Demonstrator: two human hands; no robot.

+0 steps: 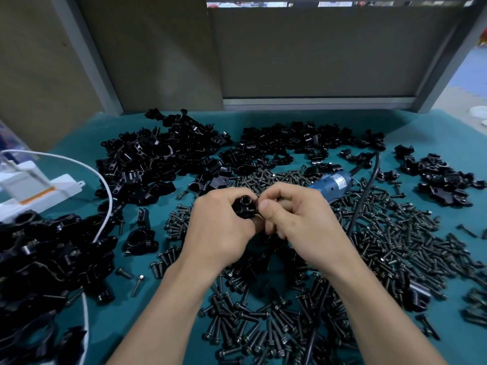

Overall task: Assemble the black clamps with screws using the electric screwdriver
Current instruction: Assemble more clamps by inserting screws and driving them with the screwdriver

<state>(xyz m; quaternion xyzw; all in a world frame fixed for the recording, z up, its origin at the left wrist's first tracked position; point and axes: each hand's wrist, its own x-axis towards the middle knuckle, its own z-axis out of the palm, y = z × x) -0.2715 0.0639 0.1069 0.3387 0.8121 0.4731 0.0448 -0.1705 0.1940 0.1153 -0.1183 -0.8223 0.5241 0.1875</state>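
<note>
My left hand [220, 227] grips a black clamp [245, 206] above the middle of the teal table, its round hole facing up. My right hand [295, 219] is curled against the clamp's right side and pinches something small there, mostly hidden by the fingers. The blue electric screwdriver [330, 180] lies on the table just behind my right hand, its black cable [361, 204] running past my right wrist. Loose black screws [390, 241] cover the table under and right of my hands.
Piles of black clamp parts lie at the back left [158, 154], back centre [295, 143], far right [442, 177] and near left [47, 259]. A white power strip [39, 191] with a white cable [105, 196] sits at the left edge. A grey partition stands behind the table.
</note>
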